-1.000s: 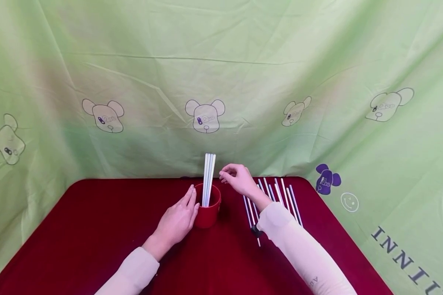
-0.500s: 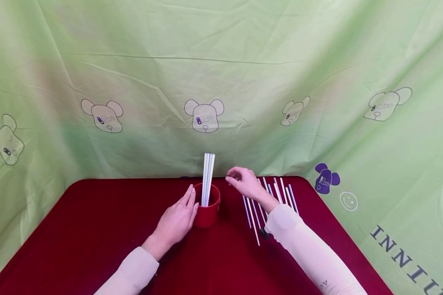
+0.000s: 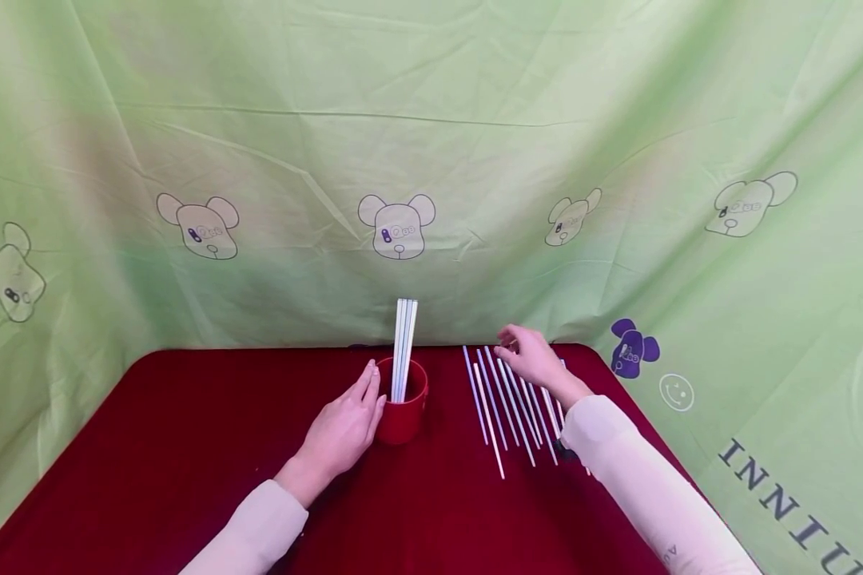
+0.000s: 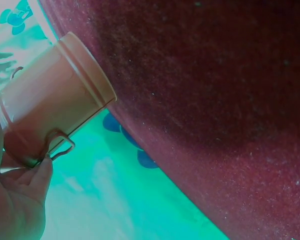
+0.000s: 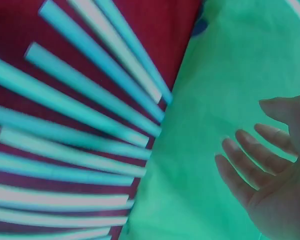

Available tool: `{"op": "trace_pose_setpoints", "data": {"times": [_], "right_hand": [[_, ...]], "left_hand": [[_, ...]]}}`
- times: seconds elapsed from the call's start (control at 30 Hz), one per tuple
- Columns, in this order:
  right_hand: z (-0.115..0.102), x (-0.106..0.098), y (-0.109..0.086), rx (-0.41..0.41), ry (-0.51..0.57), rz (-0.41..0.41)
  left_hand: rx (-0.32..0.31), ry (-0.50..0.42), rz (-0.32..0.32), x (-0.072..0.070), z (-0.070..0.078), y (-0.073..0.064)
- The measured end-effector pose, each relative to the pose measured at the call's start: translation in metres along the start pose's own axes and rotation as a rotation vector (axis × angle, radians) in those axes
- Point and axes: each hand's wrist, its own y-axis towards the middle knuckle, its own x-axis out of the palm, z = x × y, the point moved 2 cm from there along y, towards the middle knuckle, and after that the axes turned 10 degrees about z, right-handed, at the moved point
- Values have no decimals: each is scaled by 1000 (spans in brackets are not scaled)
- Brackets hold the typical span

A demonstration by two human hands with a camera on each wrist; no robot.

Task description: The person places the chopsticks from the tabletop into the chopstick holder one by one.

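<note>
A red cup (image 3: 401,423) with small wire side handles stands upright on the table and holds several slim white and blue sticks (image 3: 406,343). My left hand (image 3: 341,431) touches the cup's left side with nearly straight fingers; in the left wrist view its fingertips lie near one handle (image 4: 65,145). To the right, several more white and pale blue sticks (image 3: 503,411) lie in a loose row. Over their far ends hovers my right hand (image 3: 535,359), fingers loosely bent and holding nothing. In the right wrist view that hand (image 5: 280,185) is apart from the sticks (image 5: 85,82).
A dark red cloth covers the table (image 3: 208,423). Behind and beside it hangs a green curtain (image 3: 295,144) printed with bear heads, close to the table's back edge. A black wrist device (image 3: 564,451) shows at my right cuff, above the sticks.
My right hand has moved right, from beside the cup to above the row of sticks, uncovering more of them on the left. My left hand and the cup have stayed in place.
</note>
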Motion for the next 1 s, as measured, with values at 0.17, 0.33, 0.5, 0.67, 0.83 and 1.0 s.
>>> {"op": "trace_pose_setpoints", "data": {"times": [0.17,0.33,0.5,0.67,0.83,1.0], "right_hand": [[33,-14,-6,-10,-158,-1],[70,-23,-14,48,-278,-38],[95,-31,-23,122,-342,-47],[113,-35,-32,204,-362,-68],[125,-33,-41,260,-357,-96],[134,-30,-48,294,-351,-103]], "left_hand": [[7,6,-2,-1,0,0],[5,9,-2,0,-1,0],[2,5,-11,-1,1,1],[-1,5,-13,-1,1,1],[-5,3,-14,0,1,0],[-8,2,-17,0,1,0]]}}
